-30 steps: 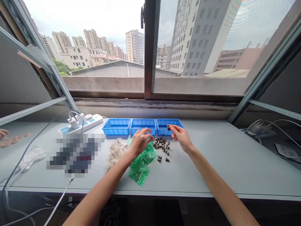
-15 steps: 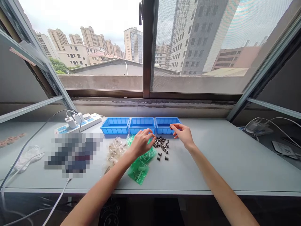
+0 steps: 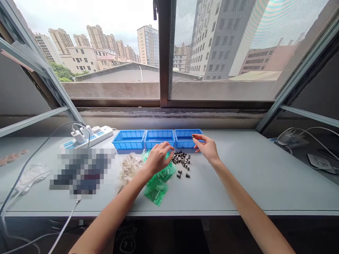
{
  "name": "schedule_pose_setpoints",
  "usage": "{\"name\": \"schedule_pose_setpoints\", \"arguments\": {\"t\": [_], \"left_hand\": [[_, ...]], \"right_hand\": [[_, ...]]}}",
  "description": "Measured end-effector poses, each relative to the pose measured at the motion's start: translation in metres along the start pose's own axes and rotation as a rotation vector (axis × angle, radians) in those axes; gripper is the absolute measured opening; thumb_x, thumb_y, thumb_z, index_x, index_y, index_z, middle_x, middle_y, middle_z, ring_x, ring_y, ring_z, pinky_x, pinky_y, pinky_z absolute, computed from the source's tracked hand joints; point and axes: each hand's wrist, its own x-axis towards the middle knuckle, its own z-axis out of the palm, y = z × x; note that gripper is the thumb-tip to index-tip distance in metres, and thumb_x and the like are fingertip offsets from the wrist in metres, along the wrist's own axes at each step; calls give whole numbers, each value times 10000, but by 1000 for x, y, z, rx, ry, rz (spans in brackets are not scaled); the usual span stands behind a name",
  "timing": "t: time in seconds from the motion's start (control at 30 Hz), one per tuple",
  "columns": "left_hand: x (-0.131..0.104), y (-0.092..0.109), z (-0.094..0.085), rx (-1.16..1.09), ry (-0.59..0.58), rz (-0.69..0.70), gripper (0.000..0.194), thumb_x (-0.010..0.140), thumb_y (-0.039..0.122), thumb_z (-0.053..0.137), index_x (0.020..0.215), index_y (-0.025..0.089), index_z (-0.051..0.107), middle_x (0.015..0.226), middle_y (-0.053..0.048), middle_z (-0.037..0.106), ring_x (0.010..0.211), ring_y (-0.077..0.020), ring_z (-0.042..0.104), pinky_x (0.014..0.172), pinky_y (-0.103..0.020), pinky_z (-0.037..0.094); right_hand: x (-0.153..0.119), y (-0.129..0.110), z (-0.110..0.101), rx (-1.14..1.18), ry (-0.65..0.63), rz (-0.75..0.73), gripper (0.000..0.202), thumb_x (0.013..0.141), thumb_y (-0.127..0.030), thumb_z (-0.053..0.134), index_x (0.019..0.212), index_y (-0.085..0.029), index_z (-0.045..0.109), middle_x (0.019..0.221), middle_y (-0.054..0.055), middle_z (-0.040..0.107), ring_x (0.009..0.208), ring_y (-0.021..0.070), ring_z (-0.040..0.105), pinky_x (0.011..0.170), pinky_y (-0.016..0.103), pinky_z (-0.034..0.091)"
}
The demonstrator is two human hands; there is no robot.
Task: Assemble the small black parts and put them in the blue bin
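Note:
My right hand (image 3: 208,146) is at the right end of the right blue bin (image 3: 185,144), its fingertips pinching a small dark piece (image 3: 194,137). Over the green plastic bags (image 3: 159,187) is my left hand (image 3: 159,155), thumb and fingers curled; whether anything lies between their tips is too small to tell. Small dark metal parts (image 3: 182,158) lie loose on the table between the hands. Left of the green bags are clear bags (image 3: 129,167) with small parts, partly behind my left forearm.
Two more blue bins, the middle one (image 3: 159,145) and the left one (image 3: 128,145), line the back. At the left are a white power strip (image 3: 102,135), cables and a blurred dark area. A window stands behind the table.
The view has shifted slightly. My right hand's fingertips have tilted upward slightly at the right bin, still pinching the piece. My left hand has stayed nearly in place.

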Motion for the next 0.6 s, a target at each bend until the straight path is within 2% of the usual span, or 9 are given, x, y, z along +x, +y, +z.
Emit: {"name": "schedule_pose_setpoints", "arguments": {"t": [0.07, 0.13, 0.2, 0.3, 0.4, 0.5, 0.6], "left_hand": [[0, 0, 0, 6, 1, 2, 144, 887, 230, 421, 900, 187, 558, 885, -20, 603, 801, -158, 581, 679, -289, 425], [0, 1, 0, 13, 2, 0, 142, 886, 229, 424, 898, 186, 558, 879, -18, 603, 792, -158, 579, 670, -289, 422], [0, 1, 0, 20, 4, -5, 142, 885, 230, 425, 898, 185, 559, 878, -17, 603, 787, -158, 577, 664, -288, 419], [0, 1, 0, 19, 3, -17, 135, 880, 222, 430, 893, 186, 559, 880, -15, 605, 788, -156, 576, 668, -286, 416], [0, 1, 0, 20, -10, -28, 128, 875, 219, 438, 889, 187, 561, 882, -13, 606, 792, -157, 576, 670, -287, 417], [-1, 1, 1, 32, -33, -36, 138, 878, 227, 435, 896, 187, 565, 900, -17, 608, 803, -160, 577, 682, -293, 422], [-1, 2, 2, 39, -55, -34, 151, 883, 235, 428, 903, 185, 569, 908, -22, 610, 815, -165, 580, 697, -301, 426]], "right_hand": [[-4, -4, 3, 33, -154, -9, 562, 632, -443, 677, 1138, -214, 595, 1112, 89, 613, 612, 136, 621, 431, 244, 522], [-10, -11, 2, 10, -334, -49, 598, 640, -413, 688, 1202, -261, 551, 1205, 77, 569, 684, 145, 628, 452, 234, 508], [-17, -17, 1, -95, -489, -109, 459, 666, -399, 680, 1099, -256, 625, 1094, 61, 631, 629, 124, 594, 472, 233, 480], [-26, -20, 3, -258, -705, -190, 223, 668, -380, 690, 815, -213, 709, 787, 28, 678, 533, 103, 512, 500, 237, 429], [-34, -18, 8, -376, -905, -249, 174, 588, -330, 754, 710, -213, 710, 701, 2, 640, 552, 112, 497, 505, 231, 388], [-38, -17, 13, -475, -989, -293, 148, 580, -247, 752, 722, -227, 717, 722, -10, 617, 560, 107, 494, 535, 230, 381], [-38, -16, 14, -561, -934, -340, 126, 649, -167, 658, 735, -239, 717, 732, -12, 619, 574, 108, 498, 559, 232, 363]]}}
